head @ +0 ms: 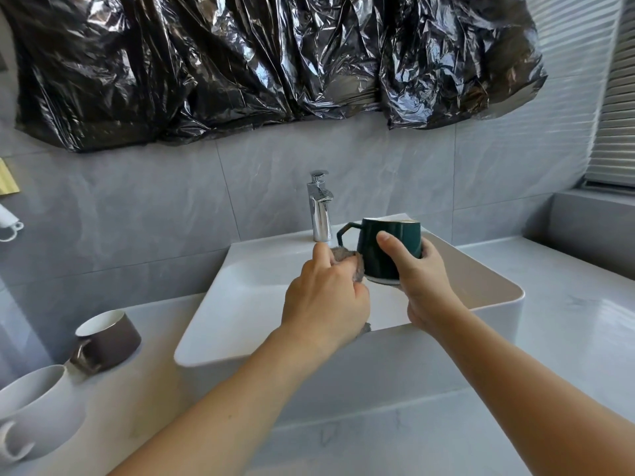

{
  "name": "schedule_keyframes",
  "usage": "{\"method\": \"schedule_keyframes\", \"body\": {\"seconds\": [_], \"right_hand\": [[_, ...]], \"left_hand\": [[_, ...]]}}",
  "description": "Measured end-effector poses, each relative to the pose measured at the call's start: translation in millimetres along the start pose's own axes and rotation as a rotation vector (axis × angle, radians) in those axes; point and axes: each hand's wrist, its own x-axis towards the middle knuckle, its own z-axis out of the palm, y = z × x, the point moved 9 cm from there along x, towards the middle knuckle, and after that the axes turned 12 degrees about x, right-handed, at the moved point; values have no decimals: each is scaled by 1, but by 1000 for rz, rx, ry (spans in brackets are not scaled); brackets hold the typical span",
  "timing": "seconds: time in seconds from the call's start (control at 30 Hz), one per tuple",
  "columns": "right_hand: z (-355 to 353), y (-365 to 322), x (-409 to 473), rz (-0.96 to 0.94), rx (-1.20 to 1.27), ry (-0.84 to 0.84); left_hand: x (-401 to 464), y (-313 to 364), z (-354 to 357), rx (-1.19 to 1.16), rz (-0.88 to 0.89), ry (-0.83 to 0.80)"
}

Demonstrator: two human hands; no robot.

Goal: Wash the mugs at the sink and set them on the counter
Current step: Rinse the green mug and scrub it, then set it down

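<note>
A dark green mug [386, 247] with an angular handle is held upright over the white sink basin [240, 304]. My right hand [417, 280] grips its side and base, thumb on the front. My left hand [326, 297] holds a grey cloth [347, 261] pressed against the mug's left side. On the counter at the left stand a brown mug [108, 340] and a white mug [32, 407], both with their openings up.
A chrome tap [320, 207] rises behind the basin, no water visibly running. Grey counter [567, 321] extends right of the sink. Black plastic sheeting [275, 63] covers the wall above. A window blind [615, 115] is at the far right.
</note>
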Motion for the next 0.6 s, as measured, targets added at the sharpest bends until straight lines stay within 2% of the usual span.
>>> {"method": "schedule_keyframes", "body": {"seconds": [0.07,0.13,0.23,0.33,0.43,0.6], "right_hand": [[-3,1,2,30,45,31],[-2,1,1,65,96,39],[8,3,-3,96,77,-30],[18,4,-7,118,45,-105],[19,5,-8,157,19,-141],[18,11,-8,253,13,-212]], "left_hand": [[-7,-4,8,47,-3,-46],[-12,-19,16,-32,-90,-47],[3,-46,27,-457,-247,38],[22,-46,26,-736,-250,119],[29,-40,20,-741,-195,174],[47,-51,10,-552,-100,227]]}}
